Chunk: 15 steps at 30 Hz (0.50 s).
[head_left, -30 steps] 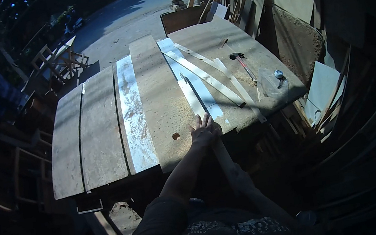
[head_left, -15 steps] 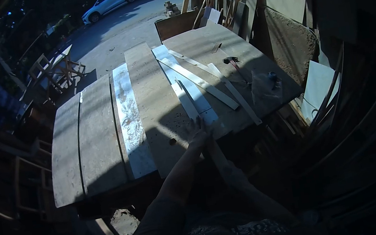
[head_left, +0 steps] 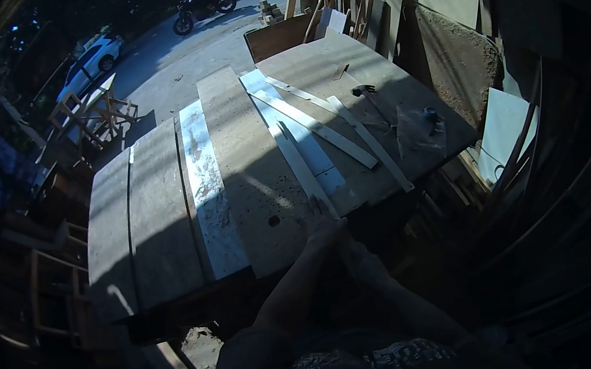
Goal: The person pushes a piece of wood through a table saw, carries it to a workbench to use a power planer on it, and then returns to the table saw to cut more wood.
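Note:
My left hand point(head_left: 321, 225) rests on the near end of a pale wooden strip point(head_left: 295, 163), fingers stretched forward along it at the table's front edge. Just behind and to its right, in deep shadow, my right hand point(head_left: 357, 253) is closed at the strip's near end; its fingers show poorly. The strip lies lengthwise on the wooden table point(head_left: 250, 210), partly over a bluish-white panel point(head_left: 319, 156). To its right, a long pale strip point(head_left: 318, 131) slants across the panel, beside another strip point(head_left: 373, 144).
A hammer point(head_left: 364, 89) and a clear plastic bag point(head_left: 416, 130) lie on the table's right side. Boards point(head_left: 391, 6) lean at the back right. A wooden frame point(head_left: 93, 117) stands back left. Beyond, a person on a motorcycle point(head_left: 203, 7) and a white car point(head_left: 90, 64) are on the road.
My right hand has moved forward, close to my left hand, and less of the strip shows between them. The car is farther left; the person on the motorcycle has come into view.

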Tool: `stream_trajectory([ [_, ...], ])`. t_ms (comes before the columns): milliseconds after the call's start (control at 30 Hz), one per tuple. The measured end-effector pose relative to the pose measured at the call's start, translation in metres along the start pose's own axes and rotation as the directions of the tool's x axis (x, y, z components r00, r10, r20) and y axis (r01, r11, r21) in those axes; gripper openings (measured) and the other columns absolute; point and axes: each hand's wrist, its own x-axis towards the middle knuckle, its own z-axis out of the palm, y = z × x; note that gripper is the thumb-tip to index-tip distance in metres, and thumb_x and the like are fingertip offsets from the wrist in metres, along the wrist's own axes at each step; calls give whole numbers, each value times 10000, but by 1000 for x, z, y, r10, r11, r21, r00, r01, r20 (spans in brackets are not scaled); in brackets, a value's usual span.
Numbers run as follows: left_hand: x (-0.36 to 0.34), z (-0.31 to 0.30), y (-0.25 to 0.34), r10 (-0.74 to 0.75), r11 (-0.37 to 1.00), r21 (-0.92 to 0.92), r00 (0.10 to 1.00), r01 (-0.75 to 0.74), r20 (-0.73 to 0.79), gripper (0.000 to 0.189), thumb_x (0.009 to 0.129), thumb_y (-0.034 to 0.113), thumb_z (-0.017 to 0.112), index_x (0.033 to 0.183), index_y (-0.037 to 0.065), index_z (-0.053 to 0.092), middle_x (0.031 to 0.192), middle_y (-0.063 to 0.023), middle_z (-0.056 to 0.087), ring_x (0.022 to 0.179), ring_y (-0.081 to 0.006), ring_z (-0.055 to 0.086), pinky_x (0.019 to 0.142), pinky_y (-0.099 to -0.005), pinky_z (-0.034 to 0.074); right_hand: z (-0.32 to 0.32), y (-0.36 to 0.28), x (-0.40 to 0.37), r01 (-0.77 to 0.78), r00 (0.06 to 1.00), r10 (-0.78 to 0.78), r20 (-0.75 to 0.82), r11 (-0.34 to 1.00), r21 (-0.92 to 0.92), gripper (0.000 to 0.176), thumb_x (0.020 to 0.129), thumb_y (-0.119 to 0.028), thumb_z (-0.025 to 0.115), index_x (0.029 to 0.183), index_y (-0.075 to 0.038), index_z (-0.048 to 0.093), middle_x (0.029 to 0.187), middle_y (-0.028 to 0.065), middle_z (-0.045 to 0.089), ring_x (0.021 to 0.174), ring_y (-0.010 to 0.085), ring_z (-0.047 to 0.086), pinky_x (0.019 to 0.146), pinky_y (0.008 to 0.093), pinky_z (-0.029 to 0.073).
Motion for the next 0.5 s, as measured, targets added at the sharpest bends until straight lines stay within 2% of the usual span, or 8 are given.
stream_trajectory([
  [33, 2, -1, -1, -3, 1000, 19, 1000, 3, 6, 922, 854, 581, 449, 1494, 8, 113, 1579, -166, 2, 1459, -330, -8, 1094, -655, 23, -1, -1, 1, -1, 1000, 1, -1, 1000, 3, 500, 961, -443, 334, 1316, -93, 378, 1273, 235, 507, 1072, 490, 523, 897, 559, 413],
  [100, 6, -3, -2, -4, 999, 41, 1000, 4, 11, 926, 849, 585, 450, 1494, 9, 117, 1579, -166, 2, 1459, -334, -2, 1093, -657, 26, -9, -9, 4, -169, 980, 161, 113, 984, 62, 497, 963, -438, 337, 1322, -96, 376, 1326, 221, 464, 1076, 490, 520, 900, 562, 415],
  [233, 11, -4, -7, 42, 999, -9, 999, -42, 13, 927, 844, 563, 476, 1489, -4, 124, 1572, -190, 7, 1453, -364, -7, 1129, -586, 56, -20, -30, 3, -208, 976, 201, 86, 974, 87, 493, 962, -439, 339, 1315, -98, 383, 1318, 226, 470, 1064, 496, 524, 896, 567, 415],
  [300, 15, -2, -9, 86, 995, -53, 996, -86, 4, 930, 841, 551, 486, 1485, -14, 124, 1568, -205, 12, 1449, -378, -14, 1147, -545, 66, -17, -26, 5, -165, 986, 161, 53, 983, 81, 506, 960, -459, 339, 1311, -99, 388, 1236, 257, 527, 1066, 501, 522, 888, 564, 419],
  [367, 17, 2, -9, 64, 995, -69, 997, -66, -35, 915, 869, 598, 378, 1482, -30, 120, 1567, -202, 47, 1450, -374, -23, 1156, -522, -1, -16, -21, 11, -208, 976, 201, 78, 974, 86, 509, 958, -470, 339, 1305, -101, 393, 1192, 271, 549, 1066, 501, 523, 886, 561, 421],
  [400, 16, 3, -10, 65, 995, -68, 997, -67, -31, 915, 869, 598, 378, 1482, -30, 120, 1567, -202, 47, 1450, -374, -23, 1156, -522, -1, -13, -19, 12, -251, 964, 241, 108, 964, 89, 512, 957, -480, 339, 1298, -102, 397, 1148, 284, 571, 1066, 502, 524, 883, 558, 423],
  [467, 20, 0, -10, 54, 999, 7, 997, -53, -50, 918, 853, 577, 397, 1482, -32, 122, 1564, -214, 44, 1449, -377, -21, 1176, -422, 21, -9, -13, 18, -238, 969, 231, 93, 968, 83, 509, 955, -489, 342, 1285, -106, 404, 1133, 290, 577, 1065, 501, 527, 880, 557, 424],
  [500, 21, 0, -11, 51, 999, 6, 997, -51, -52, 918, 853, 577, 397, 1482, -32, 122, 1564, -214, 44, 1449, -377, -21, 1176, -422, 21, -9, -15, 18, -228, 972, 221, 84, 971, 76, 506, 953, -497, 345, 1272, -109, 410, 1117, 296, 583, 1063, 501, 530, 878, 555, 425],
])
